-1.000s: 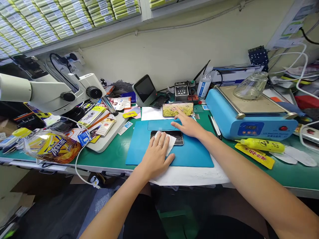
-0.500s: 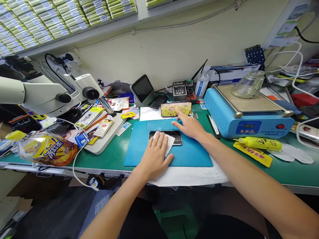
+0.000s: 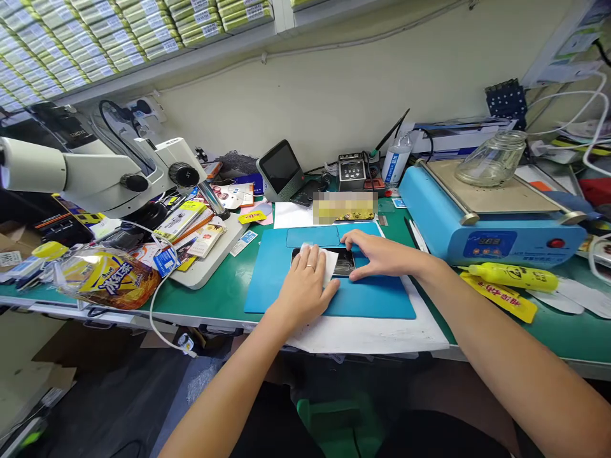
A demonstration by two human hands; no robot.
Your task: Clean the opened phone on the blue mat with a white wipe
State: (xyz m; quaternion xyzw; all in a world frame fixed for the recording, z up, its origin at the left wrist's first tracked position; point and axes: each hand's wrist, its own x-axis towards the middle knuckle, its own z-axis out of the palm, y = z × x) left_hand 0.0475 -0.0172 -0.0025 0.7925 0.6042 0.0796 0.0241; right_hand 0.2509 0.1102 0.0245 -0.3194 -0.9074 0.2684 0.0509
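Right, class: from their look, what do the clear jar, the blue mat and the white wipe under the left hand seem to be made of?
Clear jar: glossy, probably glass; it is see-through with bright highlights, though plastic is possible.
Blue mat: matte, perhaps silicone or rubber, judging by its even, dull surface.
White wipe: matte, thin and sheetlike, so paper or cloth.

2 hands (image 3: 305, 283) | 1 white wipe (image 3: 330, 263) | 1 blue mat (image 3: 375, 298) — 1 microscope (image 3: 95, 182) | 1 glass jar (image 3: 491, 163)
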